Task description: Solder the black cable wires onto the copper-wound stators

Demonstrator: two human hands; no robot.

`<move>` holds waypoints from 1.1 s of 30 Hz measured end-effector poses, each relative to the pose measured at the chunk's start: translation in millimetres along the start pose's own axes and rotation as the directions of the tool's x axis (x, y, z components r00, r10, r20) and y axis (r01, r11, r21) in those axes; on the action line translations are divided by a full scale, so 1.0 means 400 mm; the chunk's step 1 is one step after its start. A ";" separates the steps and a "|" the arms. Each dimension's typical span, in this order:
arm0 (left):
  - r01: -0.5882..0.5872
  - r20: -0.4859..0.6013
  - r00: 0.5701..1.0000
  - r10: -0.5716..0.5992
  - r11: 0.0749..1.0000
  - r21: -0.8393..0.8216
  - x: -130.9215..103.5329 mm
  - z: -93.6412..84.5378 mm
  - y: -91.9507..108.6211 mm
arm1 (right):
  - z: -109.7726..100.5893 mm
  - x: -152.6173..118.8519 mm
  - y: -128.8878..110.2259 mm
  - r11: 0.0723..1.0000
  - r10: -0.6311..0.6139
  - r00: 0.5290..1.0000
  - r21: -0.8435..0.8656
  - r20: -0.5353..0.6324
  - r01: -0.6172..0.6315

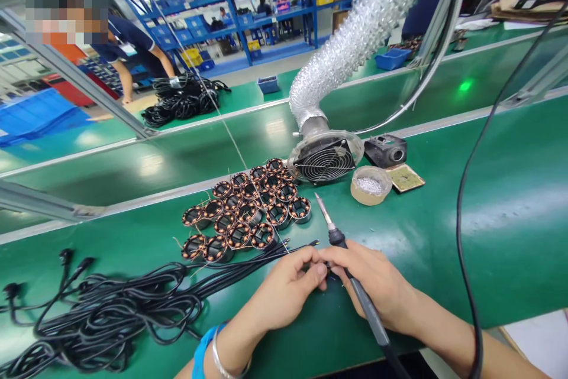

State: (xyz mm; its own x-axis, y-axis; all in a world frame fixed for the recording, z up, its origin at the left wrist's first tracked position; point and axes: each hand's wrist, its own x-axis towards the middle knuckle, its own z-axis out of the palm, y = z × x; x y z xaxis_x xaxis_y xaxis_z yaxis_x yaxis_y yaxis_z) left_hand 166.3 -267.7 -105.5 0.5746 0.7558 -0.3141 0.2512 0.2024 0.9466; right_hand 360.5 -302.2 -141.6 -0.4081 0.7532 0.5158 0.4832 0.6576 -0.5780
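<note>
While the green workbench (510, 201) stretches wide beneath everything, the silver fume duct (355, 30) curves down to its round fan guard (326, 160) near the middle. To the left a tangled bundle of black cables (102, 314) sprawls across the surface, its free ends running right toward the hands. Behind those ends sits a cluster of copper-wound coils (248, 207), packed touching one another. A tin of solder scraps (371, 185) stands just beside the fan. The right hand (377, 284) is closed round the soldering iron (355, 284), gripping the dark handle well back from the bare metal tip, which points up and away toward the coils. The left hand (284, 290) has thumb and fingers pinched together on a cable end (326, 266), right between both hands; what exactly lies under the fingertips is hidden. The iron looks light and stiff, best held by its insulated handle only; the cable is limp and thin, likely to slip unless pinched close to its end.
</note>
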 end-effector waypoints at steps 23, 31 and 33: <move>0.124 -0.282 0.934 -0.221 0.938 -0.324 0.019 0.059 -0.020 | -0.006 0.053 -0.010 0.998 0.020 0.972 -0.050 -0.233 -0.033; 0.098 -0.348 0.920 -0.181 0.965 -0.242 0.024 0.070 -0.031 | -0.016 0.048 -0.014 0.998 -0.022 0.967 -0.054 -0.253 0.009; 0.098 -0.352 0.919 -0.175 0.969 -0.227 0.024 0.071 -0.029 | -0.028 0.043 -0.018 0.999 -0.016 0.966 -0.033 -0.257 0.008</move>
State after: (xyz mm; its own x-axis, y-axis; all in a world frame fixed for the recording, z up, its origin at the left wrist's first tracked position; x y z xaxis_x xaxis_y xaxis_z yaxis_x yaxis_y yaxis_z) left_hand 191.0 -280.6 -121.5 0.2101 0.8787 -0.4287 0.1224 0.4114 0.9032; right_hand 358.7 -293.9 -121.4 -0.2031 0.7137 0.6704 0.5052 0.6629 -0.5527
